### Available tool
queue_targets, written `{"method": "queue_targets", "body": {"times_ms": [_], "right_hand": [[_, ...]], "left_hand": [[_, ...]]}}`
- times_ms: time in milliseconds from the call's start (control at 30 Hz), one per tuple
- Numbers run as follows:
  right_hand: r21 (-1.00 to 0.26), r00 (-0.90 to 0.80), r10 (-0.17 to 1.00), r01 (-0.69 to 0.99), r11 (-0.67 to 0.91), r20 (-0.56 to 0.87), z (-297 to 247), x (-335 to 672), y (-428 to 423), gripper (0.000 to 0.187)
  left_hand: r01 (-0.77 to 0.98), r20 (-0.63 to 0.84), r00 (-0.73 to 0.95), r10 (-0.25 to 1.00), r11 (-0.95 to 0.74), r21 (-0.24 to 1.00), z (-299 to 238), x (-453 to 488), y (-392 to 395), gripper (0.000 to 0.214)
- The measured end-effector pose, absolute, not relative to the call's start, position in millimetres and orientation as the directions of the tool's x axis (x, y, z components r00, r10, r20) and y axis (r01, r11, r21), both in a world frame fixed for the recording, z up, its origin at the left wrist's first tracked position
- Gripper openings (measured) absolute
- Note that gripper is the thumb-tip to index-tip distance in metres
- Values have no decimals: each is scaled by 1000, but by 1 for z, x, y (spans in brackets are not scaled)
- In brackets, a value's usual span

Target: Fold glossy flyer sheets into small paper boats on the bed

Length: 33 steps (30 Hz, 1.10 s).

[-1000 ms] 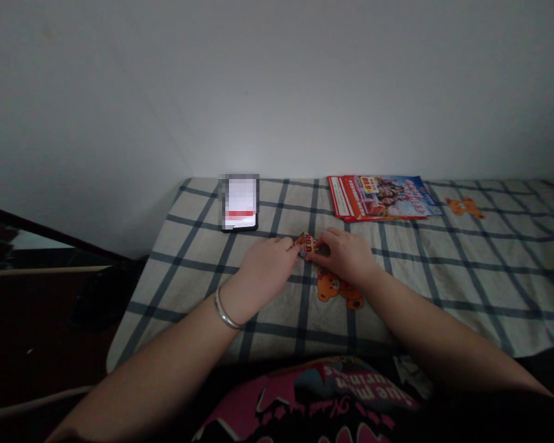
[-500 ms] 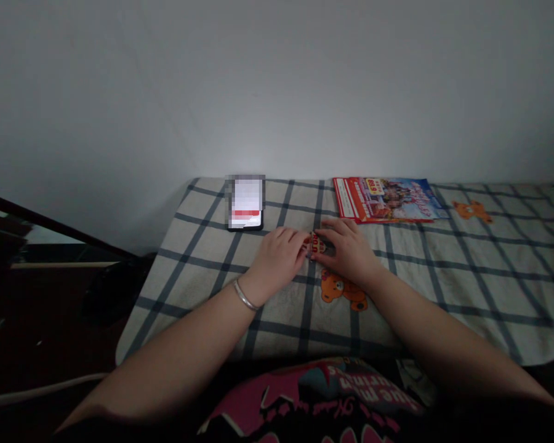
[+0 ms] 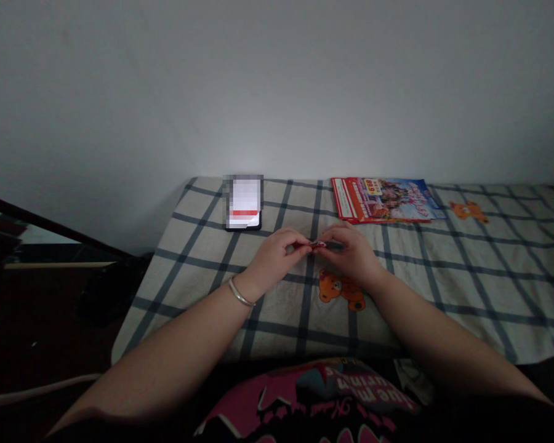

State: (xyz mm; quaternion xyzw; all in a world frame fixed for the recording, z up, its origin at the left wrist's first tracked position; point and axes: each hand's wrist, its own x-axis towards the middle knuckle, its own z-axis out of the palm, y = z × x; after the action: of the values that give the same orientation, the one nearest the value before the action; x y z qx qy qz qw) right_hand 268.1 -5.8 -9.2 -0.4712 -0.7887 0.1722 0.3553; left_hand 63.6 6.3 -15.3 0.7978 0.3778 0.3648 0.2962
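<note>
A small folded piece of printed paper (image 3: 318, 244), red with pale parts, is seen nearly edge-on above the checked cloth. My left hand (image 3: 273, 257) pinches its left end between thumb and fingers; a silver bangle circles that wrist. From the other side, my right hand (image 3: 354, 253) grips the paper with thumb and fingertips, so the two hands almost meet. Fingers cover much of the paper. Just below my right hand, an orange bear is printed on the cloth.
A phone (image 3: 244, 203) with a lit, blurred screen lies at the back left. Behind my right hand rests a stack of red and blue leaflets (image 3: 390, 200). The checked cloth (image 3: 194, 252) reaches a white wall (image 3: 277, 92). Left of the table edge is a dark bag (image 3: 108, 292).
The folded paper has tipped from showing its printed face to nearly edge-on. My fingers have closed into pinches on it. The phone and leaflets stay put.
</note>
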Motion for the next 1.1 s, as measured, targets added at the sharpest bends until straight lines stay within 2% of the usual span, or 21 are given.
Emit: {"method": "queue_targets", "body": {"times_ms": [133,233,367,600,900,1100], "right_hand": [[-632,-333,833,543,553,442,-4,268,-7,16],[-582,-365,805,559,591,467,-3,267,-7,17],[-505,-376,792,620,601,480,-6,266,-6,11],[-467,-353,727,585,663,590,-10,266,-5,7],[-497,-299,739,584,642,604,-9,262,-7,4],[-567,-268,762,535,626,589,-12,262,-5,5]], "left_hand": [[460,452,442,775,-629,627,-11,63,4,5],[481,499,441,746,-666,570,-10,62,2,5],[426,564,424,708,-706,566,-12,63,2,5],[423,608,392,690,-723,547,-15,62,5,3],[429,623,403,670,-740,518,-10,63,3,2],[407,599,400,694,-720,563,-11,62,4,3]]}}
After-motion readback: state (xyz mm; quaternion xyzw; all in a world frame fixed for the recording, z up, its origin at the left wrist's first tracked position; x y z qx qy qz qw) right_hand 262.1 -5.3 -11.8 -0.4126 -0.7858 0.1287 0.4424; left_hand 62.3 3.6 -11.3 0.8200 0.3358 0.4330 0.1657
